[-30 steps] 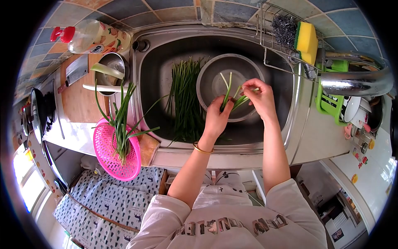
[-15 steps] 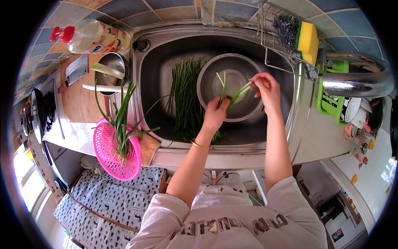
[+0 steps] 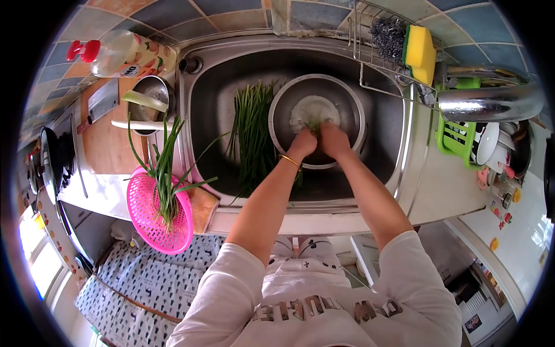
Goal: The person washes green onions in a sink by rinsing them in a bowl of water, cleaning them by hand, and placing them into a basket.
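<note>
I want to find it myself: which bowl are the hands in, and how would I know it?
Look at the big steel sink in the middle of the counter. Inside it, right of the loose pile of green stalks, sits a round metal bowl, with both hands pressed together over greens inside it. The small pot left of the sink is metal too, but stands outside it.

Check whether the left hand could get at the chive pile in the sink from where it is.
Probably yes: the left hand is in the bowl, the chive pile lies right beside it, and nothing sits between them.
</note>
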Tool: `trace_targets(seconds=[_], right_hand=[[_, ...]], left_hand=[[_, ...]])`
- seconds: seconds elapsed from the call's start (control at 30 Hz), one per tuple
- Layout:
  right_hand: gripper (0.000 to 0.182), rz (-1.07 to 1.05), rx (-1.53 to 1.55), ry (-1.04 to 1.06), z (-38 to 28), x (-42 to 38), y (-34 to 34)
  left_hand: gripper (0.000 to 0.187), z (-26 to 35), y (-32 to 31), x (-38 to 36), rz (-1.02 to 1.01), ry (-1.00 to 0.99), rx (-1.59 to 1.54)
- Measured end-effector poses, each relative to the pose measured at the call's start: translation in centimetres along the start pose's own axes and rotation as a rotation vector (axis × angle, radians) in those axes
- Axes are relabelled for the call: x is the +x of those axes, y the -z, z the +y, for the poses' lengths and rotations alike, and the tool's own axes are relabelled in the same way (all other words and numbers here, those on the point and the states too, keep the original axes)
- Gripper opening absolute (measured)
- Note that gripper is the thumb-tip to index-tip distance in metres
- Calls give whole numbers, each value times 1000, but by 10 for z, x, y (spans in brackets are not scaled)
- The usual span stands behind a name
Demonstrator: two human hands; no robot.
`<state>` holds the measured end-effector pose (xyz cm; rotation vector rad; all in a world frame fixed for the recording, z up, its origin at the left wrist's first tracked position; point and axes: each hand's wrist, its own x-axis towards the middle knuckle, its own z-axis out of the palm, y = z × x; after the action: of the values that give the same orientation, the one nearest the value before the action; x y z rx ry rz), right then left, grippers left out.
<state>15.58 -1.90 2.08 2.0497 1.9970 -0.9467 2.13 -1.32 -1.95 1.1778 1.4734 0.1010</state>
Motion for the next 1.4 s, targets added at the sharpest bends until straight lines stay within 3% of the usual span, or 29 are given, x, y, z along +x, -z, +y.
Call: trace_targets(seconds=[0.1, 0.13, 0.23, 0.3, 0.37, 0.53, 0.67, 0.73, 0.97, 1.1, 1.23, 1.4], right_hand=[[28, 168, 82, -111, 22, 5, 3], [27, 175, 120, -130, 23, 1, 13], [25, 229, 308, -169, 17, -10, 24], [28, 206, 512, -209, 9, -23, 29], [34, 191, 908, -297, 6, -30, 25], [38, 35, 1556, -184, -38, -81, 82], [39, -11, 1551, 78, -70, -110, 123], [37, -32, 1567, 111, -87, -124, 145], [36, 19, 1598, 188, -113, -148, 170], [39, 22, 1600, 225, -127, -158, 192], [45, 184, 1554, 280, -136, -154, 205], [33, 266, 1433, 292, -142, -149, 214]], left_hand=[[38, 20, 35, -3, -378, 122, 49], [34, 6, 32, 2, -73, 58, -2], [29, 3, 25, 6, 262, 96, -160], [27, 14, 20, -10, 33, 120, -372], [24, 34, 20, -41, -205, 142, -569], [23, 78, 51, -120, -260, -46, -808], [24, 97, 74, -165, -295, -156, -935], [25, 114, 84, -189, -266, -174, -954], [30, 116, 108, -218, -485, -320, -1123], [31, 125, 120, -231, -399, -406, -931], [32, 136, 125, -245, -294, -437, -754], [31, 137, 127, -250, -256, -447, -655]])
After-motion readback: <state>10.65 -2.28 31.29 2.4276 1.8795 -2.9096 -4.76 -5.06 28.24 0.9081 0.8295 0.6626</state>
